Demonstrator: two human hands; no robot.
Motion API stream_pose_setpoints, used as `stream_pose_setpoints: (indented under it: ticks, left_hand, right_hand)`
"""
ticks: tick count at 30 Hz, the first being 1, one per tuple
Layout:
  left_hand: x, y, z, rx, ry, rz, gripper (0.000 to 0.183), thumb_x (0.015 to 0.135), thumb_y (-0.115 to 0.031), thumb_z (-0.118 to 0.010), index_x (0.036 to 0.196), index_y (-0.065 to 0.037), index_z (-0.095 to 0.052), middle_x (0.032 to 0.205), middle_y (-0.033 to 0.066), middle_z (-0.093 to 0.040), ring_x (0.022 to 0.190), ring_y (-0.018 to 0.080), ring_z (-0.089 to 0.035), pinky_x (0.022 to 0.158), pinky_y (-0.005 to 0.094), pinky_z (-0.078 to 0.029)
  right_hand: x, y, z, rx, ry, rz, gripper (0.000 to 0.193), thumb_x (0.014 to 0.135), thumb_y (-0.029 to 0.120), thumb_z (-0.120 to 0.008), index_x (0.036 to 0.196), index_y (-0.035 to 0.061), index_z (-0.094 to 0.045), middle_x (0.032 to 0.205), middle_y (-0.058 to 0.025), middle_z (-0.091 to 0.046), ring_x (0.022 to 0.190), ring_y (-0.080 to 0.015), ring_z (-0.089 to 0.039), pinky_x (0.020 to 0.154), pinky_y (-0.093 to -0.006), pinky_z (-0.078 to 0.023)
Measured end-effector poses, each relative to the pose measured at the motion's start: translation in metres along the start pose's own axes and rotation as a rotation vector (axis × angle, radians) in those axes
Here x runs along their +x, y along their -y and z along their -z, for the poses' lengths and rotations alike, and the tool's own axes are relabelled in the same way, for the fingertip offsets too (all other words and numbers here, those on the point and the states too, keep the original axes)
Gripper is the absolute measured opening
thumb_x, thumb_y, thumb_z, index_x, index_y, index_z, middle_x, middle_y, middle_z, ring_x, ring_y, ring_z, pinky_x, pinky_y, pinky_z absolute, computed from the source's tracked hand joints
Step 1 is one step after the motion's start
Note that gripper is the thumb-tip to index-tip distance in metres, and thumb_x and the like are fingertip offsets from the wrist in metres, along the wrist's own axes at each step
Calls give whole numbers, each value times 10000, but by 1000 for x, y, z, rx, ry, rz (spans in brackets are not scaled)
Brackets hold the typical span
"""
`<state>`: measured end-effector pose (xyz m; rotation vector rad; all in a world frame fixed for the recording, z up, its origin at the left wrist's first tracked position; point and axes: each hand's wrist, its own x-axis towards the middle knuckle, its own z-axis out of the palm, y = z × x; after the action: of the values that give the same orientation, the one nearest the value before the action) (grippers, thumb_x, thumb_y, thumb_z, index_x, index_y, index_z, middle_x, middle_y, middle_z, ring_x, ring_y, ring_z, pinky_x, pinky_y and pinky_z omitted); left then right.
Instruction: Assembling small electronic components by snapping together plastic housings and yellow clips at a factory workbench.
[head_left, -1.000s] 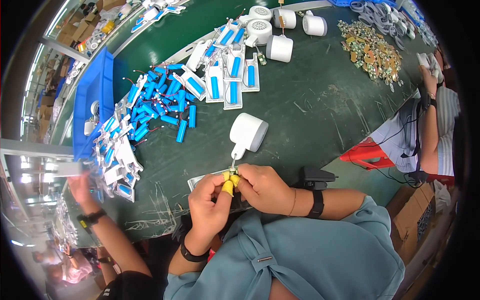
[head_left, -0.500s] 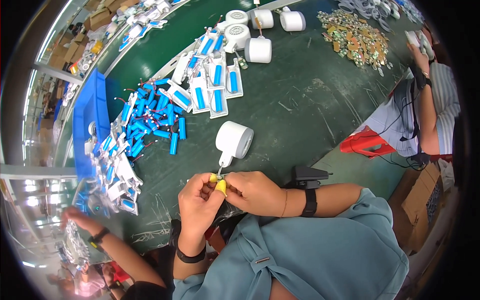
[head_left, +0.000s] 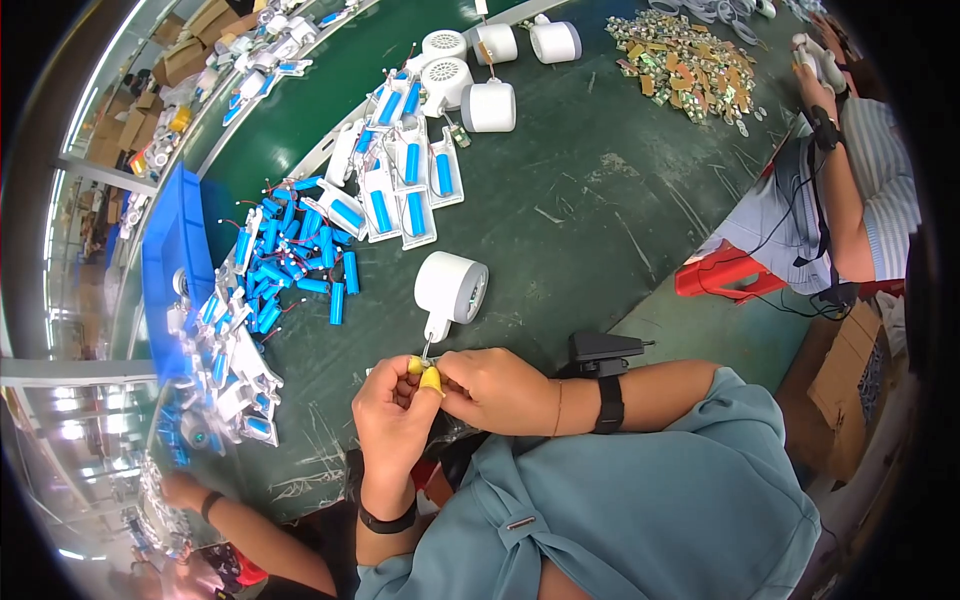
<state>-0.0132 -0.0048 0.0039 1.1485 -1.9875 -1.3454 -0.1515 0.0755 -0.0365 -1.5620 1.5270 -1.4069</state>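
Note:
A white round fan-like housing [head_left: 440, 288] with a grey rim lies on its side on the green table, its short neck toward me. Thin wires [head_left: 428, 347] run from that neck to my fingertips. My left hand [head_left: 390, 425] is closed in a pinch at the wire ends, with yellow finger cots [head_left: 431, 381] on its thumb and a finger. Pressed close beside it, my right hand [head_left: 505, 390] is also closed, thumb and forefinger at the same spot. A small light part shows between the fingertips, mostly hidden by them.
Left lie loose blue battery cells [head_left: 337, 303] and white casings with blue cells [head_left: 414, 215], beside a blue bin [head_left: 180, 225]. White housings [head_left: 489, 106] and a circuit-board pile [head_left: 690, 75] sit farther off. A black device [head_left: 605, 350] is near my right wrist. Co-workers' arms [head_left: 268, 535] flank me.
The whole view has shifted slightly, moving the table's things leftward. My hands keep their pinch at the wire ends. The co-worker's hand at lower left has moved down and inward.

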Motion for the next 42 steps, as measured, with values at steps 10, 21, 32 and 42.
stream_pose_setpoints:
  ticks: [10,21,32,42]
  left_hand:
    - [-2,22,33,-41,74,-11,230,985,-163,-583,1133,12,-604,833,-15,-602,649,25,-500,555,177,-391]
    - [-11,37,48,-124,14,-3,221,1012,-149,-510,1110,16,-619,822,17,-619,651,53,-516,582,208,-425]
    - [-50,-2,173,-129,-710,50,291,999,-266,-551,864,-36,-668,660,-24,-554,545,39,-444,486,203,-307]
    - [-81,124,368,587,-1114,172,250,958,-223,-615,984,18,-678,739,36,-643,598,85,-563,536,227,-443]
  right_hand:
    - [15,-5,42,149,403,-180,169,875,177,-621,810,22,-598,650,-133,-641,600,-328,-628,573,-411,-480]
    - [33,13,48,246,543,-301,90,895,75,-593,953,6,-598,697,-95,-643,597,-167,-663,557,-308,-496]
    - [20,-2,46,255,485,-312,109,922,-25,-510,1000,-15,-587,770,-41,-640,655,-61,-645,490,-194,-498]
    - [22,-1,44,253,483,-267,107,918,-22,-512,997,-9,-584,761,-40,-643,642,-59,-643,484,-194,-498]
